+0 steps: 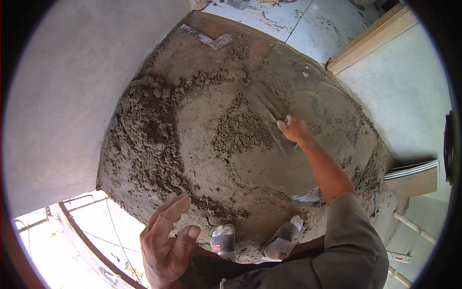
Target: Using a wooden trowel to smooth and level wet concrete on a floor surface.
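Note:
My right hand (294,130) is stretched out over the floor, its fingers wrapped round the handle of a long flat plastering trowel (265,106). The blade lies on wet grey mortar (332,108) and is coated with it, so its outline is hard to make out. Smoothed mortar spreads to the right of the trowel. Just left of the blade is a rough, crumbly patch of mortar (240,127). Close to me at the lower left, my left hand (168,241) is raised above the floor with fingers apart, holding nothing. Mortar dust whitens its fingertips.
Loose dark mortar (144,130) lies heaped along the left wall (96,86). An L-shaped flat strip (207,37) rests at the far end, before white tiles (308,24). Stacked panels (414,177) lean at the right wall. My sandalled feet (224,241) stand at the near edge.

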Demonstrator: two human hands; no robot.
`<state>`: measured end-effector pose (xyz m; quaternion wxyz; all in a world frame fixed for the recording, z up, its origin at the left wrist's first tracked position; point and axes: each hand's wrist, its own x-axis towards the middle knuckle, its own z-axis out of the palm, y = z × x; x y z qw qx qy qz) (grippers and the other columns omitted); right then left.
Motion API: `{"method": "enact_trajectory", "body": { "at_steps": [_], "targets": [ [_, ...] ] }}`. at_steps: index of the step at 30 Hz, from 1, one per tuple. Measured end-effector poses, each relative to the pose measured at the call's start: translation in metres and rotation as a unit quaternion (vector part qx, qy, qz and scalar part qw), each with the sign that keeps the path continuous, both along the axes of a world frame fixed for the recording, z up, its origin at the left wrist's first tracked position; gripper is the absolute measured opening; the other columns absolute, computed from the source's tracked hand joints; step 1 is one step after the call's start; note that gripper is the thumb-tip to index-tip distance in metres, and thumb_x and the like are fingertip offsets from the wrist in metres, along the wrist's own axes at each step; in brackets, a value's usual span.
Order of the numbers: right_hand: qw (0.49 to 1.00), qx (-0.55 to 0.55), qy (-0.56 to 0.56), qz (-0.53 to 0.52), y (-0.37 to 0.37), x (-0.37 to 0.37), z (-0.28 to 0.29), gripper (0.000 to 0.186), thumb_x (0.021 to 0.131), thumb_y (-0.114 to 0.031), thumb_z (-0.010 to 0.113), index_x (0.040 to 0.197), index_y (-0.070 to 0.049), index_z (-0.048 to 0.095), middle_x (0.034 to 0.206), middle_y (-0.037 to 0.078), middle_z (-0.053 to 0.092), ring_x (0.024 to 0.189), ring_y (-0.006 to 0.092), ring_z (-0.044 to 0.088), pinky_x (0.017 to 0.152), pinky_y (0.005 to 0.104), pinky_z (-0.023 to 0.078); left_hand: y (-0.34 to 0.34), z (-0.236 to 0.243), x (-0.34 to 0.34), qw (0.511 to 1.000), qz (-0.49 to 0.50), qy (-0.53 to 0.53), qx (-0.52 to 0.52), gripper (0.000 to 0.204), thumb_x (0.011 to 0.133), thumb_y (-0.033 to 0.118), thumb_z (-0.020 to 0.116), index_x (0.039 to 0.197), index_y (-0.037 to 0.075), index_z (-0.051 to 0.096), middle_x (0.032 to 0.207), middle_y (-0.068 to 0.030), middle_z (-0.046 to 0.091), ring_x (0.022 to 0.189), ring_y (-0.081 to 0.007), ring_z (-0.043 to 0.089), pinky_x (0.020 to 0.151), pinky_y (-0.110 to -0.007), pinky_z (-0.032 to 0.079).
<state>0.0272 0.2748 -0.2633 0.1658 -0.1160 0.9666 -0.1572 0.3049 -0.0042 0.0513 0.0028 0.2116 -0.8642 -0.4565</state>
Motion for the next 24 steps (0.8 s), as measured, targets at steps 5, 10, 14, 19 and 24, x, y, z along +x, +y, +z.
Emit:
{"method": "enact_trajectory", "body": {
  "at_steps": [5,10,14,19,24],
  "targets": [
    [0.990,-0.016,-0.003,0.137,0.024,0.109,0.008,0.050,0.086,-0.041,0.060,0.099,0.007,0.058,0.066,0.018,0.064,0.065,0.0351,0.066,0.060,0.0438,0.055,0.012,-0.018,-0.035,0.997,-0.078,0.002,0.028,0.039,0.078,0.013,0.072,0.114,0.000,0.062,0.114,-0.0213,0.063,0.106,-0.0353,0.062,0.088,-0.039,0.050],
    [0.958,0.058,0.034,0.279,0.013,0.136,0.035,0.045,0.087,-0.042,0.060,0.094,0.002,0.055,0.056,0.015,0.060,0.049,0.0289,0.062,0.047,0.0388,0.052,0.018,-0.020,-0.030,0.997,-0.070,0.005,0.024,0.040,0.077,0.013,0.073,0.114,0.001,0.061,0.114,-0.0218,0.063,0.107,-0.0364,0.061,0.089,-0.039,0.049],
    [0.974,0.061,0.115,0.186,-0.001,0.051,0.024,0.041,0.087,-0.041,0.059,0.093,0.000,0.053,0.054,0.012,0.058,0.048,0.0275,0.061,0.044,0.0369,0.050,0.033,-0.014,-0.038,0.996,-0.089,-0.012,0.012,0.041,0.077,0.013,0.073,0.114,0.001,0.061,0.113,-0.0212,0.063,0.106,-0.0363,0.061,0.089,-0.039,0.049],
    [0.987,0.069,0.083,0.120,-0.004,-0.021,0.017,0.043,0.088,-0.040,0.058,0.098,0.001,0.055,0.065,0.015,0.064,0.062,0.0311,0.066,0.058,0.0418,0.054,0.034,-0.020,-0.049,0.997,-0.063,-0.046,-0.006,0.041,0.078,0.014,0.073,0.115,0.002,0.061,0.114,-0.0212,0.063,0.107,-0.0351,0.061,0.090,-0.039,0.049],
    [0.987,0.122,0.068,-0.078,0.015,-0.075,0.023,0.048,0.089,-0.045,0.055,0.105,0.001,0.057,0.089,0.020,0.067,0.084,0.0333,0.067,0.071,0.0437,0.055,0.034,-0.015,-0.038,0.998,-0.058,-0.039,-0.008,0.041,0.078,0.015,0.072,0.116,0.002,0.062,0.114,-0.0211,0.063,0.108,-0.0341,0.061,0.091,-0.038,0.048]
  ]
}}
